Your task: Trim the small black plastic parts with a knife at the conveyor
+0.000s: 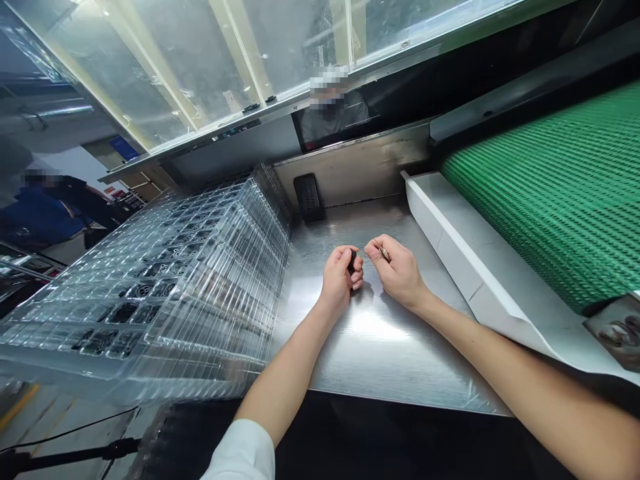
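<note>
Over the metal worktop [325, 360], my left hand [339, 277] pinches a small black part [353, 261] between thumb and curled fingers. To its right and a little apart, my right hand [400, 270] is closed on a small, thin, shiny thing [384, 253]; its kind is too small to make out. Fingers cover most of both items. Left of my hands stands a tall stack of clear plastic trays [220, 233], with black round-patterned parts [145, 289] in several pockets of the top tray.
A black slotted box [309, 197] stands against the back metal wall. On the right, a white guard rail [465, 267] separates the worktop from a green conveyor belt [550, 180]. Clear panels [190, 60] hang overhead. A person in dark clothing [45, 210] is at far left.
</note>
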Motion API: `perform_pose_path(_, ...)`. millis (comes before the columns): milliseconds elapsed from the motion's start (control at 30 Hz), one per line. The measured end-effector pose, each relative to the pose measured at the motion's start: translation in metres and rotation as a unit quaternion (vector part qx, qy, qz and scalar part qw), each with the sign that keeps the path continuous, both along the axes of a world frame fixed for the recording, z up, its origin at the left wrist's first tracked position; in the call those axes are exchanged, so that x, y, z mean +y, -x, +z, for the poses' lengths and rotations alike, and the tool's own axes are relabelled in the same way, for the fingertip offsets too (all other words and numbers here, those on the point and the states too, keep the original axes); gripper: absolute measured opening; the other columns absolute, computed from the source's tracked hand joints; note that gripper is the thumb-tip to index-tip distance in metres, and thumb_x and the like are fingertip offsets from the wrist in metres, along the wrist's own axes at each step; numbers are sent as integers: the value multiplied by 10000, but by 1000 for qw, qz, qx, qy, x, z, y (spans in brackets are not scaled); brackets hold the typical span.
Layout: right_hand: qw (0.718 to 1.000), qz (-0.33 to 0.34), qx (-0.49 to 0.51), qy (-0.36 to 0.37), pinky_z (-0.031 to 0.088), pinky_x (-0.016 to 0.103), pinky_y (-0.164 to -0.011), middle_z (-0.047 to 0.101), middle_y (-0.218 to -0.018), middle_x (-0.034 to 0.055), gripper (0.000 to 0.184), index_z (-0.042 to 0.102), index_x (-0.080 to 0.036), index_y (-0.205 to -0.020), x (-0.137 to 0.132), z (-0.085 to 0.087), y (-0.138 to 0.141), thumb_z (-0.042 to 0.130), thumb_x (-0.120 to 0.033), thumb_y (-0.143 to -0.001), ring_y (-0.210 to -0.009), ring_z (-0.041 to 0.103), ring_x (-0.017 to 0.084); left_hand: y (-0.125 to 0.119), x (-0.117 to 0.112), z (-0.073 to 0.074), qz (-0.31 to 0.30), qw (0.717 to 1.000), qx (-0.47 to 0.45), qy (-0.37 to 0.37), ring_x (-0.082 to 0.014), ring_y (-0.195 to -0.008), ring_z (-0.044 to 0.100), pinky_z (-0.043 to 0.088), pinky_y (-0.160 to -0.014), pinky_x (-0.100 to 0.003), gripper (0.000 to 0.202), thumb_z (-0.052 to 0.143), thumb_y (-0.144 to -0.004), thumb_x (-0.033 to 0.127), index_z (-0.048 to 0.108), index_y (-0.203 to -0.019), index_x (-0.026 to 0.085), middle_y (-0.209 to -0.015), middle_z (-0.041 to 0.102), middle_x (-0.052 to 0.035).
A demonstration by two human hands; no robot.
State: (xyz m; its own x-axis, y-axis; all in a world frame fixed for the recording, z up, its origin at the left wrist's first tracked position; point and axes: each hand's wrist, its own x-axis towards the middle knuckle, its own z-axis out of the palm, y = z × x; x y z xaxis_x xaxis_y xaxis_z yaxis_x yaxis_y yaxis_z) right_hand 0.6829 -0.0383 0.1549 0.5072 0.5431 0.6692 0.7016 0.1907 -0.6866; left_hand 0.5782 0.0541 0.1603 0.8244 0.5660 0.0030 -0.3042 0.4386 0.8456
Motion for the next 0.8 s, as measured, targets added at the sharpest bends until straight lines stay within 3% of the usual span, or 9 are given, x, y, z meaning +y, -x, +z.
perform_pose_path(167,997,19,-59,-41,445,300,-673,630,-808,12,191,602,-221,-882,-2,1,6,546,-317,-1037,-714,578,162,2,3,6,27,994,-31,100,-86,-538,501,414,-491,-206,86,554,-990,265,498,-978,201,-757,544,17)
perform_pose_path(267,993,53,-97,-45,461,303,-682,664,-861,22,106,645,-226,-954,-2,-1,9,578,-278,-1018,-758,611,172,1,3,7,59,992,-29,112,-92,-605,563,474,-565,-215,69,528,-1002,234,494,-957,194,-799,577,1)
perform_pose_path(367,994,33,-98,-18,449,308,-662,665,-862,22,90,675,-232,-988,-1,-3,9,608,-290,-1006,-746,608,175,1,1,4,64,996,-19,57,-68,-509,466,361,-466,-181,142,592,-985,319,502,-980,209,-727,524,38)
perform_pose_path(500,997,2,-76,14,398,303,-598,631,-814,4,146,648,-226,-881,1,-4,4,650,-332,-981,-641,531,151,0,-4,-1,72,995,1,-62,-50,-441,319,216,-405,-172,326,687,-918,487,516,-983,217,-634,455,72)
perform_pose_path(633,996,20,-84,15,405,295,-635,619,-789,2,156,603,-225,-850,1,-5,1,598,-297,-987,-681,549,158,-2,-5,-5,88,988,4,-123,-56,-457,319,222,-413,-176,415,711,-878,566,522,-951,204,-592,445,74)
perform_pose_path(800,995,19,-96,11,396,285,-616,616,-774,0,139,563,-225,-820,1,-5,3,561,-247,-957,-678,550,155,-4,-3,-7,68,987,-3,-142,-58,-471,346,243,-430,-178,447,731,-851,584,525,-932,196,-589,466,66)
